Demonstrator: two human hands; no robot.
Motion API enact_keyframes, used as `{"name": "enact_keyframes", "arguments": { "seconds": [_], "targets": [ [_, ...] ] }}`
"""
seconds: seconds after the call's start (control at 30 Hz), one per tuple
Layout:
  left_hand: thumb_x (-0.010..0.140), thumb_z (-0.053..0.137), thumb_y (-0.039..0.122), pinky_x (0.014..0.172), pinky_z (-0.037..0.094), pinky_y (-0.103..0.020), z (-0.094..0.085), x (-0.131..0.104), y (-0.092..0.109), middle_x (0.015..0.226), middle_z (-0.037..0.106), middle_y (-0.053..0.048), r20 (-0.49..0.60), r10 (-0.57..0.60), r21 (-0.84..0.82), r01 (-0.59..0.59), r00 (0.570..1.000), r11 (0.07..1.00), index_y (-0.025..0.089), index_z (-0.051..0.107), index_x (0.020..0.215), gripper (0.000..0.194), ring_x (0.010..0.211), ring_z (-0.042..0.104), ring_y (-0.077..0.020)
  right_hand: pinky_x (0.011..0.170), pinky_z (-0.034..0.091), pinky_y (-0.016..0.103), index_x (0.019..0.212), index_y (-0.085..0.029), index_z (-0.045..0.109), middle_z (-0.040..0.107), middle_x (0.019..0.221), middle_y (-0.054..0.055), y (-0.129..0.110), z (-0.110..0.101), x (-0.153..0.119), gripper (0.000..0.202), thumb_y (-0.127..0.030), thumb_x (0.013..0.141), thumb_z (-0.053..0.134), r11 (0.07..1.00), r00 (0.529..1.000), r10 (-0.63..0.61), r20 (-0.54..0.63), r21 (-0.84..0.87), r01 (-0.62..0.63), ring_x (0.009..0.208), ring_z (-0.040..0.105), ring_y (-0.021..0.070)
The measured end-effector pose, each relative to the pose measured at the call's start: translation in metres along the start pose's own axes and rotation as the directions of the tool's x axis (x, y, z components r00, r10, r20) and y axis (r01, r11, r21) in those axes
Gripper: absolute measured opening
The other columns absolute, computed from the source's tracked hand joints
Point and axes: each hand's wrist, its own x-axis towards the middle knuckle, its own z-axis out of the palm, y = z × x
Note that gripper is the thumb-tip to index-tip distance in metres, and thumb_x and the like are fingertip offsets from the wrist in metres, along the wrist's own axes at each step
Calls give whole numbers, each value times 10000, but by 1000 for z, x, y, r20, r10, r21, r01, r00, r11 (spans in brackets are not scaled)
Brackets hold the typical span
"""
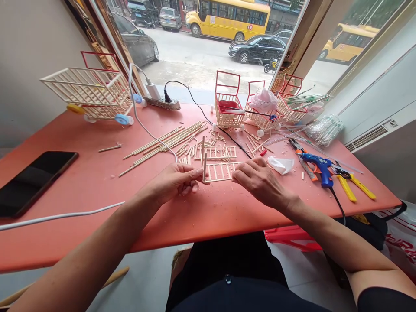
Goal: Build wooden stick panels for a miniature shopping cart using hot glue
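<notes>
Between my hands lies a ladder-like frame of thin wooden sticks [221, 171], just above or on the table near its front edge. Two short sticks [204, 164] stand upright at its left end. My left hand [175, 180] is closed at that end, thumb against the base of an upright stick. My right hand [260, 178] pinches the frame's right end, its fingertips partly hidden by the knuckles. Just behind rests a second stick frame [216, 152], with short cut sticks [186, 156] around it.
Long sticks [165, 141] lie left of centre. Small stick carts [229, 106] line the back; a larger cart [94, 93] stands left. A blue glue gun [320, 167] and yellow-handled pliers [354, 184] lie right. A phone [37, 182] and white cable [65, 214] are left.
</notes>
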Motion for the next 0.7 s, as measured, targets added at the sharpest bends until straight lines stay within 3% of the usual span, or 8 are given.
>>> {"name": "enact_keyframes", "arguments": {
  "seconds": [0.23, 0.43, 0.57, 0.7],
  "targets": [
    [618, 960, 485, 367, 274, -164, 2, -1, 4, 756, 785, -128, -10, -34, -120, 32, 999, 992, 136, 792, 724, 401, 473, 530, -79, 836, 334, 361, 931, -182, 626, 685, 931, 60, -1, -1, 6, 239, -63, 1058, 463, 1000, 1000, -28, -2, -13, 28, 829, 505, 206],
    [638, 965, 438, 371, 316, -147, 0, -3, 4, 726, 781, -127, 45, -73, -152, 79, 996, 985, 117, 779, 735, 384, 491, 589, -93, 851, 337, 357, 947, -182, 634, 691, 947, 65, -1, -1, 7, 251, -48, 1055, 452, 999, 999, -45, -11, 0, 45, 851, 506, 207],
    [627, 986, 465, 444, 457, -151, 0, -3, 2, 738, 784, -120, 55, -64, -186, 74, 996, 980, 126, 808, 768, 407, 587, 671, -127, 847, 339, 356, 946, -187, 631, 696, 956, 64, 0, -1, 7, 249, -58, 1059, 452, 999, 999, -35, -8, 12, 35, 856, 505, 209],
    [603, 1007, 464, 667, 617, -214, 1, -3, 0, 884, 822, -127, 60, -23, -263, 38, 998, 964, 144, 844, 840, 430, 783, 759, -179, 847, 343, 362, 956, -191, 632, 699, 960, 62, 0, 0, 7, 242, -70, 1065, 452, 999, 1000, -28, 6, 20, 28, 860, 511, 210]
  ]
}}
